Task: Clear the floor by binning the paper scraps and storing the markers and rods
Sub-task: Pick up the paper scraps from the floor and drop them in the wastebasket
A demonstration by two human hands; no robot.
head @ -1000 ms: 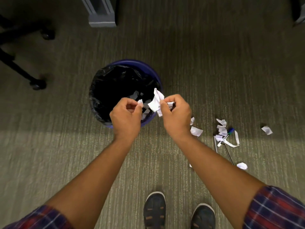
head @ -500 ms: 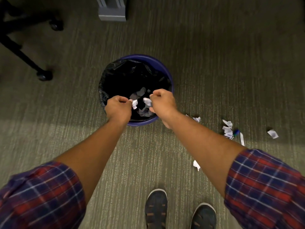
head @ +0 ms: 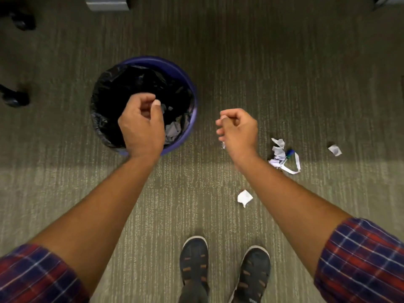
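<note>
Paper scraps (head: 173, 130) are seen lying inside the bin (head: 188, 84), just beyond the left hand (head: 142, 125), which is held over the black liner with fingers loosely curled and nothing visibly gripped; it is judged to be placed there so that anything released falls in. The right hand (head: 237, 130) is held beside the bin, over bare floor (head: 284, 62), half-closed and apparently empty. To its right a cluster of scraps (head: 278, 153) is heaped on a marker (head: 289, 154), of which only the blue end is shown. One scrap (head: 244, 197) lies under the right forearm, another (head: 335, 149) farther right. No rods can be made out.
</note>
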